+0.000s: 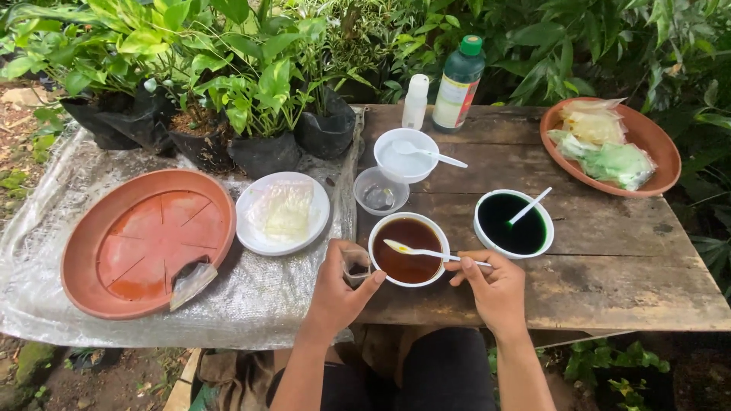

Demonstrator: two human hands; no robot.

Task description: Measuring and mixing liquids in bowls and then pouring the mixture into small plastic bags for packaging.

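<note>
Right hand (496,288) grip pinches white spoon (422,252) over brown-liquid bowl (409,250); left hand (339,289) grips small plastic bag (355,265) beside its rim.

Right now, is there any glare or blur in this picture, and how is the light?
Head view: soft, even daylight, no hard shadows; a faint sheen on the brown liquid bowl and clear plastic sheet; hands and table sharp; straight table edges bow slightly toward the corners.

Outdoor garden/nursery work spot: dense foliage (579,46) from 10 to 2 o'clock, potted seedlings in black grow bags (263,148) at 11, a weathered plank table (594,251) at centre-right, a clear plastic sheet (251,297) on the left, bare soil (99,380) at 7 o'clock.
</note>
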